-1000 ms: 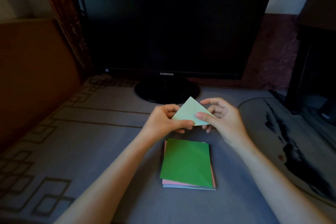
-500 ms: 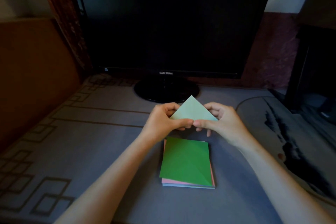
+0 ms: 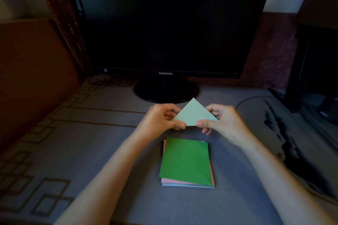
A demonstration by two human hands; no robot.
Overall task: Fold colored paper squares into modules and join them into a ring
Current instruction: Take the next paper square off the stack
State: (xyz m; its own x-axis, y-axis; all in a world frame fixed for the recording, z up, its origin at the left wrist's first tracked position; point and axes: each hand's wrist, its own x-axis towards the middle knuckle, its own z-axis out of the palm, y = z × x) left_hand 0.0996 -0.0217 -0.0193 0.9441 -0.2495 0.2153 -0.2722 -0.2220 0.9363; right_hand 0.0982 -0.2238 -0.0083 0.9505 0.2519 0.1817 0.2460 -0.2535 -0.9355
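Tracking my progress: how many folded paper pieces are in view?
1. The pale green folded paper triangle is pinched between the left hand and right hand, just beyond the stack of flat coloured paper squares. Sheets under the stack's dark green top are mostly hidden.

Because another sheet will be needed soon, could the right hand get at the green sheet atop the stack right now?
Probably, once freed: the right hand pinches the pale green paper triangle with the left hand, but the green sheet lies uncovered close by, with nothing between.
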